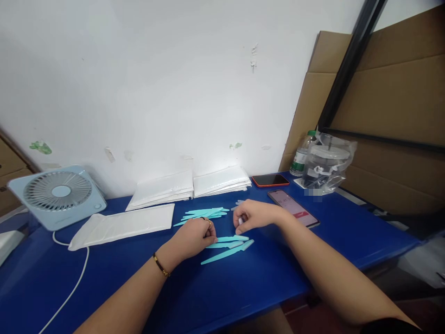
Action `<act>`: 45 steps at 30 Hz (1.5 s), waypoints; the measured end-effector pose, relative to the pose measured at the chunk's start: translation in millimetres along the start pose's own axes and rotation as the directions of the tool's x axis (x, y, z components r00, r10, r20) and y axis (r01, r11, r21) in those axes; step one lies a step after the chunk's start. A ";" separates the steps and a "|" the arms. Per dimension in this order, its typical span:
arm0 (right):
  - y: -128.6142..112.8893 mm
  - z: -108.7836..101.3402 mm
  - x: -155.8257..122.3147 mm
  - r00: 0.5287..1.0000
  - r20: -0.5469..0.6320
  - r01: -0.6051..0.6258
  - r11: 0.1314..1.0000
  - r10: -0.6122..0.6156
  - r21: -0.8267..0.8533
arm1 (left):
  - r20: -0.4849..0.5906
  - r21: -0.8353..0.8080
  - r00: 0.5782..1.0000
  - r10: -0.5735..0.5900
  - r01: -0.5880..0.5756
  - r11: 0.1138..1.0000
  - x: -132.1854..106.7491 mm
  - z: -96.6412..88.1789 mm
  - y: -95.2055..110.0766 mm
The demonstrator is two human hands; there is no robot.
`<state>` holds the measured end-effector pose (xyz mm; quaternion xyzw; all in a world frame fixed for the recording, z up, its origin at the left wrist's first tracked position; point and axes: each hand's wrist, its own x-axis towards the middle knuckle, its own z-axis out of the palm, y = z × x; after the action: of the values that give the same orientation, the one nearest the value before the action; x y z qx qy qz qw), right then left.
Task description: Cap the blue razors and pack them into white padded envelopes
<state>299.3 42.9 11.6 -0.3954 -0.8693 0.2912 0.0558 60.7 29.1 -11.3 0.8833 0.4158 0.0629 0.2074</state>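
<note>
My left hand (196, 237), with a ring and a bracelet, is closed in a pinch at the handle end of a turquoise eyebrow razor (233, 238). Two more razors lie just below it, one of them a separate eyebrow razor (225, 253) nearer the front edge. My right hand (255, 215) hovers above the blade ends, fingers curled around a small translucent cap (241, 221), mostly hidden. Behind my hands is a loose pile of turquoise razors (205, 212). Several clear caps (238, 202) lie partly behind my right hand.
White flat packets stand in two stacks (162, 188) (222, 181) by the wall, with a single white packet (128, 226) in front. A blue fan (57, 195) with a cable is left. Two phones (270, 180) (295, 208), a bottle (301, 155) and a bagged cup (327, 167) are right.
</note>
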 end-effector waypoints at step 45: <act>9.5 -15.4 -12.6 0.967 -0.256 -0.013 1.000 0.017 0.016 | -0.010 0.034 0.996 0.088 -0.088 0.996 -12.8 14.3 25.6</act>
<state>319.1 45.8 20.7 -0.4357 -0.8497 0.2445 0.1683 74.6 0.3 -12.8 0.9037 0.3786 0.0702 0.1871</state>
